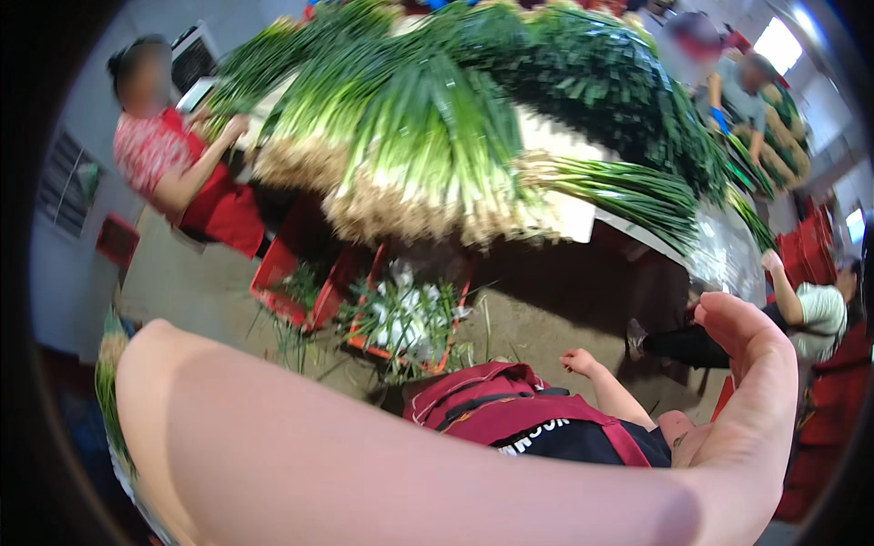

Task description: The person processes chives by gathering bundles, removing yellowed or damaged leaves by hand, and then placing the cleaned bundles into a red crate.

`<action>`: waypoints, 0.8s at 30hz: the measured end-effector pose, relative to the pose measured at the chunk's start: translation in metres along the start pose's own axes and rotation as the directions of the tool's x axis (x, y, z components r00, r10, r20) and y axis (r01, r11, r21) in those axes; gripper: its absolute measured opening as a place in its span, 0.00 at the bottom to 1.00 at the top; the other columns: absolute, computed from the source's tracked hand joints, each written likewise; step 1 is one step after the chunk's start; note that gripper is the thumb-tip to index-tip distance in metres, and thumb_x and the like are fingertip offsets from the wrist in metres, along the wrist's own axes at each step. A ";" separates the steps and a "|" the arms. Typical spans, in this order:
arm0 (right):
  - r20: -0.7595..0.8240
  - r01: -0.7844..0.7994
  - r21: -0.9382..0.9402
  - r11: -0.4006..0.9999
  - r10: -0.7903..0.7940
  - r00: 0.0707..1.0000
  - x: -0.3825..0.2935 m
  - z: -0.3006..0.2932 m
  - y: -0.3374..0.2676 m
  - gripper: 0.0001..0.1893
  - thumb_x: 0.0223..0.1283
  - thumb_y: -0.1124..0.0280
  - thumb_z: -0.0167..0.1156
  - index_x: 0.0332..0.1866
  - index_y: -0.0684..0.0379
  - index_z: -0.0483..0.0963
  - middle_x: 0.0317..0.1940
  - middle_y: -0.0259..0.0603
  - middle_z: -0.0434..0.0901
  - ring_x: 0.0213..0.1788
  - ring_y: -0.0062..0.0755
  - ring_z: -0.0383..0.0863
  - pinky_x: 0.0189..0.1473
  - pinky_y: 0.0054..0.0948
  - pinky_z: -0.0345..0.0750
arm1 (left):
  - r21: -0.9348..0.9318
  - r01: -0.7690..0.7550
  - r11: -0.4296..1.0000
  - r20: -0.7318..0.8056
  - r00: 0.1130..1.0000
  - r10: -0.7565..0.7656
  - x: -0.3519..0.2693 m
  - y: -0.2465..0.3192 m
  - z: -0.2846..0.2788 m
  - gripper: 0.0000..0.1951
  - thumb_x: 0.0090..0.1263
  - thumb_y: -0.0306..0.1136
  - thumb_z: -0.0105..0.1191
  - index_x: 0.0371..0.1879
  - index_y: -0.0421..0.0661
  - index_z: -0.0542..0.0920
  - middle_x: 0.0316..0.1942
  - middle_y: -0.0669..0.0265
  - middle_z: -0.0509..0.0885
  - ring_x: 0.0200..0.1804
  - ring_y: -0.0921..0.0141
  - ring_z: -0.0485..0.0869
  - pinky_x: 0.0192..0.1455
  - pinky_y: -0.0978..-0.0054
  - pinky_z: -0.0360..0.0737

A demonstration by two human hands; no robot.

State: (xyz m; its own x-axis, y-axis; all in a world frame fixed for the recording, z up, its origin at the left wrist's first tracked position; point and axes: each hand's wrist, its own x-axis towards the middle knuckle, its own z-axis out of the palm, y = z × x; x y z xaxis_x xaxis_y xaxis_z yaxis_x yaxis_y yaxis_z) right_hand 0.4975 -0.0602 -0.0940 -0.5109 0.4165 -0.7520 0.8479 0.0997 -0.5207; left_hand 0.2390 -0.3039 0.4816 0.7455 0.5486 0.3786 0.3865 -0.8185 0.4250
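My left forearm crosses the lower view very close to the camera, with my left hand (751, 403) raised at the right. Its fingers curve upward, the thumb is apart, and nothing shows in it. Much smaller, my right hand (579, 362) hangs beside my maroon apron (491, 403), fingers bent, touching nothing visible. Beyond it, spring onions (430, 150) with pale roots lie heaped on a table (577, 215), roots mostly towards me. A separate bunch (614, 188) lies sideways at the table's right part, its roots to the left.
Red crates (287, 286) stand on the floor below the table; one holds leaf scraps and white pieces (410, 314). A co-worker (184, 164) in a red apron handles spring onions at left. Other people are at the right, near stacked red crates (809, 239). Loose leaves litter the floor.
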 end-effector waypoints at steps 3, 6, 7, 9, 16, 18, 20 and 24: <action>-0.124 0.017 0.082 0.996 -0.007 0.992 -0.008 -0.047 0.008 0.11 0.53 0.65 0.54 0.34 0.63 0.76 0.25 0.36 0.77 0.25 0.25 0.75 0.30 0.26 0.73 | -0.045 -0.050 0.998 0.073 0.996 0.053 0.052 -0.033 0.001 0.09 0.48 0.35 0.53 0.24 0.44 0.73 0.22 0.64 0.76 0.27 0.66 0.78 0.33 0.67 0.74; -0.321 0.055 0.154 0.987 -0.003 0.947 -0.009 -0.067 0.049 0.13 0.51 0.64 0.56 0.36 0.64 0.75 0.25 0.42 0.78 0.25 0.31 0.76 0.30 0.29 0.73 | -0.090 -0.119 0.989 0.142 0.981 0.131 0.105 -0.060 0.000 0.09 0.48 0.35 0.54 0.25 0.44 0.73 0.22 0.63 0.76 0.28 0.66 0.78 0.33 0.67 0.75; -0.405 0.079 0.160 0.984 -0.007 0.914 -0.002 -0.076 0.068 0.14 0.50 0.63 0.57 0.37 0.64 0.75 0.25 0.45 0.78 0.25 0.33 0.77 0.30 0.31 0.73 | -0.106 -0.146 0.984 0.167 0.972 0.163 0.125 -0.069 0.000 0.10 0.49 0.35 0.54 0.25 0.44 0.73 0.23 0.63 0.76 0.28 0.66 0.78 0.33 0.67 0.75; -0.475 0.097 0.227 0.969 0.023 0.880 0.012 -0.078 0.116 0.13 0.49 0.64 0.55 0.27 0.65 0.72 0.18 0.47 0.77 0.21 0.37 0.77 0.26 0.34 0.74 | -0.133 -0.202 0.970 0.206 0.952 0.227 0.158 -0.085 0.002 0.10 0.49 0.35 0.54 0.26 0.44 0.72 0.23 0.63 0.76 0.29 0.65 0.78 0.32 0.67 0.75; -0.400 -0.194 0.404 0.894 0.363 0.841 -0.066 -0.085 0.199 0.12 0.50 0.65 0.54 0.31 0.65 0.73 0.20 0.45 0.77 0.22 0.35 0.77 0.27 0.32 0.73 | -0.179 -0.244 0.953 0.210 0.937 0.279 0.204 -0.121 0.004 0.12 0.50 0.36 0.55 0.30 0.44 0.72 0.25 0.63 0.77 0.30 0.64 0.79 0.32 0.67 0.76; -0.349 -0.256 0.424 0.869 0.418 0.839 -0.083 -0.075 0.213 0.11 0.51 0.66 0.54 0.32 0.64 0.73 0.21 0.45 0.77 0.23 0.34 0.77 0.27 0.31 0.73 | -0.164 -0.199 0.966 0.216 0.948 0.232 0.207 -0.136 0.004 0.12 0.51 0.36 0.55 0.31 0.44 0.72 0.25 0.62 0.77 0.31 0.64 0.79 0.31 0.67 0.76; -0.298 -0.256 0.451 0.855 0.415 0.860 -0.088 -0.059 0.217 0.11 0.52 0.66 0.53 0.33 0.64 0.73 0.22 0.44 0.77 0.23 0.34 0.77 0.28 0.30 0.73 | -0.122 -0.125 0.985 0.218 0.964 0.149 0.204 -0.154 0.006 0.13 0.51 0.36 0.55 0.32 0.44 0.71 0.26 0.62 0.77 0.31 0.63 0.79 0.31 0.67 0.76; -0.208 -0.108 0.534 0.839 0.254 0.945 -0.089 -0.019 0.211 0.11 0.53 0.67 0.52 0.36 0.64 0.74 0.23 0.43 0.78 0.24 0.32 0.77 0.28 0.29 0.73 | 0.064 0.134 0.989 0.279 0.949 -0.147 0.178 -0.246 0.052 0.14 0.52 0.37 0.56 0.34 0.44 0.71 0.27 0.62 0.77 0.32 0.62 0.79 0.31 0.67 0.77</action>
State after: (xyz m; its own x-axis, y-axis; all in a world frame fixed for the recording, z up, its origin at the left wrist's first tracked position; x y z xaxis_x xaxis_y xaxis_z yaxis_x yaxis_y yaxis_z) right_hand 0.7247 -0.0595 -0.1291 -0.2379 0.6069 -0.7583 0.6905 -0.4433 -0.5715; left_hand 0.3051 -0.0140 0.4015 0.8024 0.5930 0.0671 0.5170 -0.7469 0.4181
